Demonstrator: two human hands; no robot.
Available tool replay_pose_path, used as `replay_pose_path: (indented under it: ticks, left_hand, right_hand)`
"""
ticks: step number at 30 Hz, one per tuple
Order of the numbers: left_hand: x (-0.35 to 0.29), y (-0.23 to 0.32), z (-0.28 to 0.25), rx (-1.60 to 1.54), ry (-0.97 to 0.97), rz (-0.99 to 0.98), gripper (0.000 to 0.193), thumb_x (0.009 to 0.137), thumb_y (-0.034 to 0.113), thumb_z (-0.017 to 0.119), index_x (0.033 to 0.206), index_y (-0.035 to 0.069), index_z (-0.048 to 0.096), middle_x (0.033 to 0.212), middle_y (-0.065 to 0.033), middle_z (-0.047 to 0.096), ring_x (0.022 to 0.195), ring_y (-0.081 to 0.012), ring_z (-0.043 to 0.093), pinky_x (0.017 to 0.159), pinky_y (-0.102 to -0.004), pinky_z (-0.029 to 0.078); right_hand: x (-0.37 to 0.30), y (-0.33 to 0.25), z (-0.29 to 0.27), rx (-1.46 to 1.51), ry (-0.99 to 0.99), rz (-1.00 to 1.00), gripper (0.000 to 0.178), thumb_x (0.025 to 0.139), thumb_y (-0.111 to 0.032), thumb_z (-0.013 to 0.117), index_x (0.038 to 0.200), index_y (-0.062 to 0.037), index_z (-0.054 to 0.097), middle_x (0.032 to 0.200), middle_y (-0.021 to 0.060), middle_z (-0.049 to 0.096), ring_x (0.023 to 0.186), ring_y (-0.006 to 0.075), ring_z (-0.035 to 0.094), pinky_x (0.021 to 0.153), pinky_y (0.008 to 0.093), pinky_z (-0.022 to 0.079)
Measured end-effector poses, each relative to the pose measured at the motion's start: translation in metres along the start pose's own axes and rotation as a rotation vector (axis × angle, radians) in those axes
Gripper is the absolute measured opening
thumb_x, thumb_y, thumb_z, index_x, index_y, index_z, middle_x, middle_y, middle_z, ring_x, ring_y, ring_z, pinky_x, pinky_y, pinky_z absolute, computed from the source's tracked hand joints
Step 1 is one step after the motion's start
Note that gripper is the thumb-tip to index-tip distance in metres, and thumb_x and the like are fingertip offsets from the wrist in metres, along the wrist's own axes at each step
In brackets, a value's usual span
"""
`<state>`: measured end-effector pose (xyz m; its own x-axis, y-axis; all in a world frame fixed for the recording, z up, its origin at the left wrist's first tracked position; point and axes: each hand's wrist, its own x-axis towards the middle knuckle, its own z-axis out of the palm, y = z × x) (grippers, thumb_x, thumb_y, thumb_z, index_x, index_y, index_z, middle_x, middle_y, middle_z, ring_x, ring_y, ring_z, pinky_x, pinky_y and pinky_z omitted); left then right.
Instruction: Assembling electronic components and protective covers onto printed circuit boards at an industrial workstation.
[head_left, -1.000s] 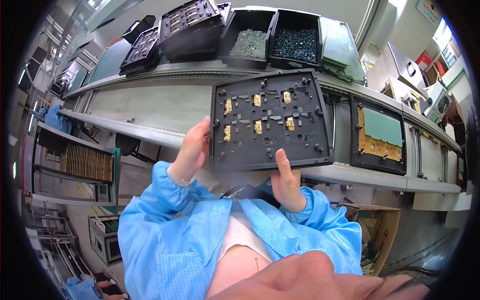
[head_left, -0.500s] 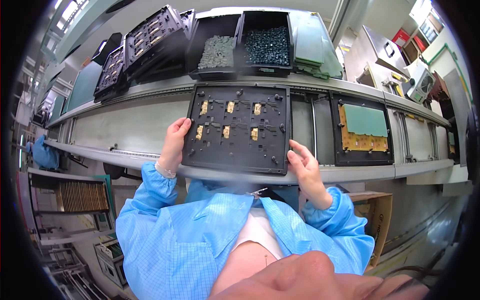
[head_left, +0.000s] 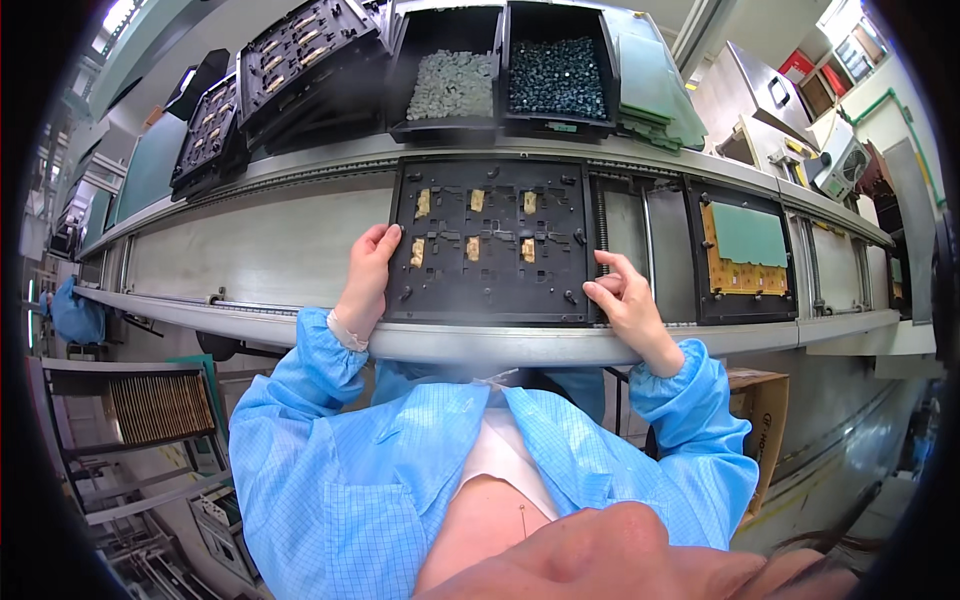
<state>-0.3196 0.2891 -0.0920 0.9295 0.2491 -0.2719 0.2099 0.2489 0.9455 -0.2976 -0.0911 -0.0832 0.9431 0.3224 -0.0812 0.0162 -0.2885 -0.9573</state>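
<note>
A flat black fixture tray [head_left: 490, 285] lies across the conveyor rails in front of me, with several small gold-coloured pieces [head_left: 477, 201] set in two rows of its recesses. My left hand [head_left: 368, 275] grips the tray's left edge, its thumb on the rim and the other fingers partly hidden. Just beside the right edge is my right hand [head_left: 628, 300], thumb and fingers bent and apart, with nothing visible between them. Whether its fingertips still brush the rim is hard to tell.
Farther right on the conveyor [head_left: 270, 240] sits another black fixture [head_left: 708, 310] carrying a yellow board under a green sheet [head_left: 750, 236]. Behind the rail stand a bin of whitish pieces [head_left: 450, 85], a bin of dark pieces [head_left: 556, 78], stacked green sheets [head_left: 650, 85] and tilted trays [head_left: 300, 60].
The tray has gone down flat onto the conveyor rails, away from me. My right hand has loosened from its right edge, while the left still grips. The whole view has shifted slightly.
</note>
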Motion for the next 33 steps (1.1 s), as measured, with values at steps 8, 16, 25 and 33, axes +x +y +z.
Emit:
replay_pose_path:
  ticks: [8, 16, 25, 33]
  left_hand:
    - [0.004, 0.004, -0.026, 0.192, 0.017, -0.006, 0.035, 0.103, 0.027, 0.056, 0.119, -0.004, 0.060, 0.105, -0.0075, 0.069, 0.096, -0.0140, 0.064, 0.085, -0.0268, 0.051]
    - [0.012, 0.079, -0.076, 1.007, 0.105, 0.303, 0.033, 0.101, 0.033, 0.057, 0.096, 0.002, 0.067, 0.079, -0.0129, 0.069, 0.069, -0.0221, 0.067, 0.065, -0.0365, 0.052]
    - [0.010, 0.153, -0.222, 1.388, 1.250, 1.004, 0.022, 0.084, 0.013, 0.068, 0.106, 0.011, 0.064, 0.102, -0.0071, 0.059, 0.098, -0.0286, 0.059, 0.082, -0.0417, 0.046]
    - [-0.181, 0.165, -0.426, 1.930, 2.054, 0.247, 0.053, 0.088, 0.026, 0.066, 0.132, 0.001, 0.049, 0.126, -0.0194, 0.058, 0.119, -0.0372, 0.053, 0.098, -0.0500, 0.041]
  right_hand:
    - [0.012, -0.021, 0.012, -0.174, -0.113, -0.036, 0.043, 0.093, -0.008, 0.068, 0.129, 0.0031, 0.047, 0.076, 0.0046, 0.065, 0.069, 0.0082, 0.057, 0.065, 0.0245, 0.046]
    - [0.018, -0.036, 0.027, -0.239, -0.207, -0.019, 0.044, 0.093, -0.014, 0.069, 0.127, 0.0005, 0.045, 0.074, 0.0100, 0.068, 0.066, 0.0147, 0.060, 0.064, 0.0305, 0.048]
    - [0.053, -0.031, 0.002, -0.366, -0.130, -0.092, 0.022, 0.099, -0.014, 0.062, 0.112, 0.0040, 0.064, 0.092, 0.0061, 0.068, 0.087, 0.0116, 0.061, 0.078, 0.0269, 0.049]
    - [0.128, 0.074, -0.069, -0.268, -0.129, -0.087, 0.025, 0.100, -0.014, 0.061, 0.118, 0.0027, 0.063, 0.102, 0.0073, 0.070, 0.097, 0.0125, 0.064, 0.088, 0.0252, 0.050]
